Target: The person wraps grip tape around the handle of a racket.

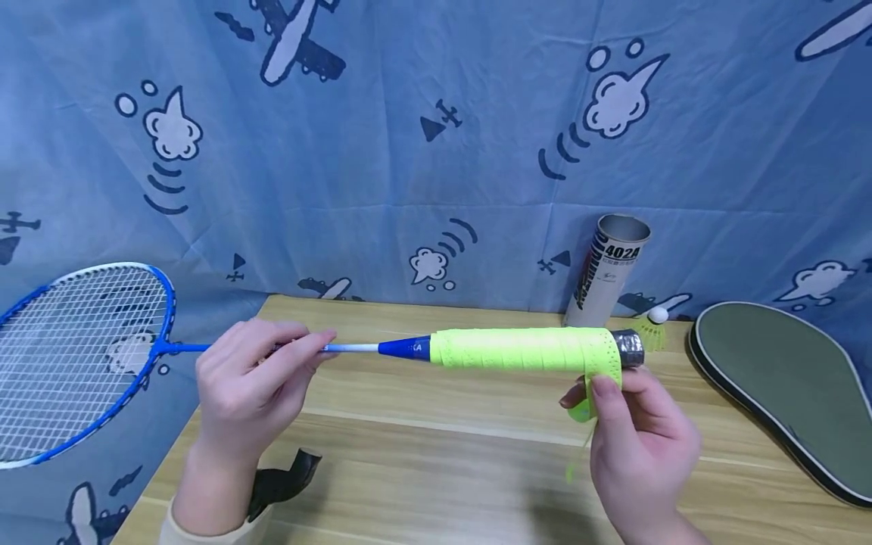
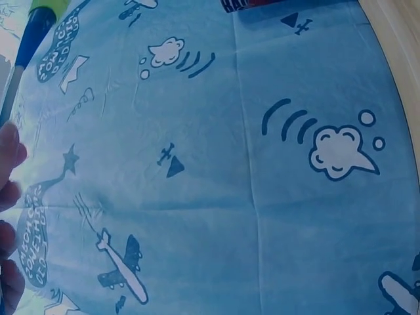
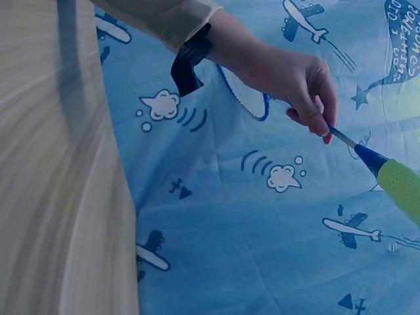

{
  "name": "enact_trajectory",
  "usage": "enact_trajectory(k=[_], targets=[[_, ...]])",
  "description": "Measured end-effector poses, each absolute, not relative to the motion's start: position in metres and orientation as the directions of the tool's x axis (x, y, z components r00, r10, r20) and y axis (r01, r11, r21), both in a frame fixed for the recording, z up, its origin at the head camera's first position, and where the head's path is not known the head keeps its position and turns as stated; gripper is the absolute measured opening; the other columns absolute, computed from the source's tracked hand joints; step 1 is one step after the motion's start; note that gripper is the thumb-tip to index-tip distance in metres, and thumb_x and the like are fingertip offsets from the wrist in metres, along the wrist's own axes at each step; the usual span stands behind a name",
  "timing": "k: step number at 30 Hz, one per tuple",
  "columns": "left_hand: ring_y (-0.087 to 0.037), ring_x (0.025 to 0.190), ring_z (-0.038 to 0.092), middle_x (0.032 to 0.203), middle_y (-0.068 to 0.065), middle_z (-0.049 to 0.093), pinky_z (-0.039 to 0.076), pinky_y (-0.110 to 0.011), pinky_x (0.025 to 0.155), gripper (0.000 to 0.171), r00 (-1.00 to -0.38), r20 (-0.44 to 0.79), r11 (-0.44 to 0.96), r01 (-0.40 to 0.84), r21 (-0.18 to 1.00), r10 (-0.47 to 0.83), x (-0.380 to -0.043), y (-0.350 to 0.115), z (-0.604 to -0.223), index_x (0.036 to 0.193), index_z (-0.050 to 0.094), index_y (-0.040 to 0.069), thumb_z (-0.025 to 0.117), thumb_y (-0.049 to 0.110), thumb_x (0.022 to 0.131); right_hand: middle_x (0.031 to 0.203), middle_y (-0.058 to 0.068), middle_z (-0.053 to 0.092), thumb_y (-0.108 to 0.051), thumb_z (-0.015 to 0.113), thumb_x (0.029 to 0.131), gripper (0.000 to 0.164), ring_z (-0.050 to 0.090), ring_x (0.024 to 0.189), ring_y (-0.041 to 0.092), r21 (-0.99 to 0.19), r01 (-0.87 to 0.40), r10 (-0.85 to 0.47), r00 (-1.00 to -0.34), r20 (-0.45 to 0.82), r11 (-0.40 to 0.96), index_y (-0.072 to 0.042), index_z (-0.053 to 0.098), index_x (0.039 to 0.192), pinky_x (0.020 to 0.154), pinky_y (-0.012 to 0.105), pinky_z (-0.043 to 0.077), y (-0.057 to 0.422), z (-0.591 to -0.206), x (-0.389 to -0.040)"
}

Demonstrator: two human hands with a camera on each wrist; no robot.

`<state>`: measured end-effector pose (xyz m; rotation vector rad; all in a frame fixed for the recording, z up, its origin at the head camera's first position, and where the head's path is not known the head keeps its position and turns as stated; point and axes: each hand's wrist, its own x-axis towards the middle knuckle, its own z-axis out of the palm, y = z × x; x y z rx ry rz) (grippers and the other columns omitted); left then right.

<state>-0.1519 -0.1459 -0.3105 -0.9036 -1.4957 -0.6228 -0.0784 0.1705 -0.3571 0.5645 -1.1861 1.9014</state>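
A blue and white badminton racket [image 1: 405, 348] is held level above the table, its strung head to the left. My left hand [image 1: 252, 386] pinches the thin shaft; the right wrist view also shows this left hand [image 3: 298, 88] on it. Neon yellow overgrip tape [image 1: 518, 350] is wound in overlapping turns along most of the handle. Near the butt, a dark end [image 1: 628, 348] sticks out past the tape. The tape's loose length hangs down there, and my right hand [image 1: 647, 446] pinches it between thumb and fingers. In the left wrist view only some fingertips [image 2: 8, 147] show at the left edge.
Behind the handle stands a shuttlecock tube [image 1: 606, 272], with a yellow shuttlecock [image 1: 652, 329] beside it. A green, black-edged paddle-shaped case [image 1: 783, 386] lies at the right of the wooden table [image 1: 422, 469]. A blue printed curtain [image 1: 341, 151] hangs behind. A black strap [image 1: 286, 481] juts from my left wrist.
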Motion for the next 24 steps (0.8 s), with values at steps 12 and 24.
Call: enact_trajectory(k=[12,24], targets=[[-0.028,0.061,0.052,0.075,-0.011,0.066,0.035,-0.041,0.063,0.031,-0.034,0.982,0.610,0.788,-0.088,0.186,-0.1508,-0.1455,-0.3112,0.085,0.082,0.006,0.069,0.029,0.101,0.100,0.028,0.071,0.029,0.047,0.091,0.015,0.072,0.086,0.031,-0.407,-0.842,0.338,-0.521,0.784,-0.353,0.030,0.058,0.101,0.066,0.031,0.059,0.1692,-0.3564,-0.0851],[-0.019,0.053,0.051,0.068,-0.004,0.064,0.029,-0.031,0.053,0.034,-0.072,0.957,0.619,0.775,-0.123,0.280,-0.1504,-0.1460,-0.3083,0.083,0.080,0.007,0.067,0.032,0.102,0.083,0.021,0.072,0.024,0.050,0.095,0.015,0.071,0.072,0.024,-0.549,-0.802,0.393,-0.596,0.701,-0.236,0.022,0.058,0.083,0.063,0.029,0.060,0.1749,-0.3522,-0.0835]])
